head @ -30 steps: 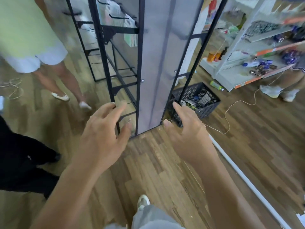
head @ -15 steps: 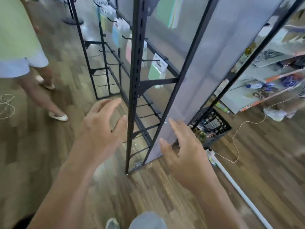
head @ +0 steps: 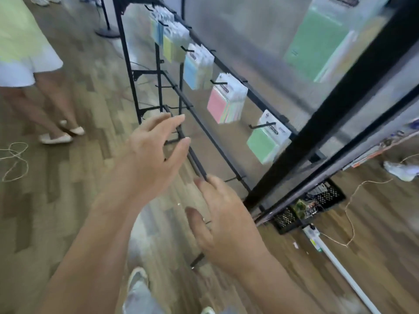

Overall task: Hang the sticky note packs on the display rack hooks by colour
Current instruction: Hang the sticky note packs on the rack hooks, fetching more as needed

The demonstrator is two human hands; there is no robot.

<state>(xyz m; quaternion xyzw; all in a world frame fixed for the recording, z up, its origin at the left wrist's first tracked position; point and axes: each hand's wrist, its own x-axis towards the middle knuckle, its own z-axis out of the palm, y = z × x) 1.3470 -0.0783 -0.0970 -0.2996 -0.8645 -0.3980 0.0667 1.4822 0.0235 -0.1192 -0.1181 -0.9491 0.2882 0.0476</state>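
Black display rack (head: 229,132) running across the view, top rail loaded: blue packs (head: 156,32) at the far end, then yellow packs (head: 169,49), light-blue packs (head: 192,69), pink packs (head: 221,103), and green packs (head: 263,143) at the near end, each on its own hook; lower rails' hooks bare

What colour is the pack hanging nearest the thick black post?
Green, with a white header card; seen in the head view.
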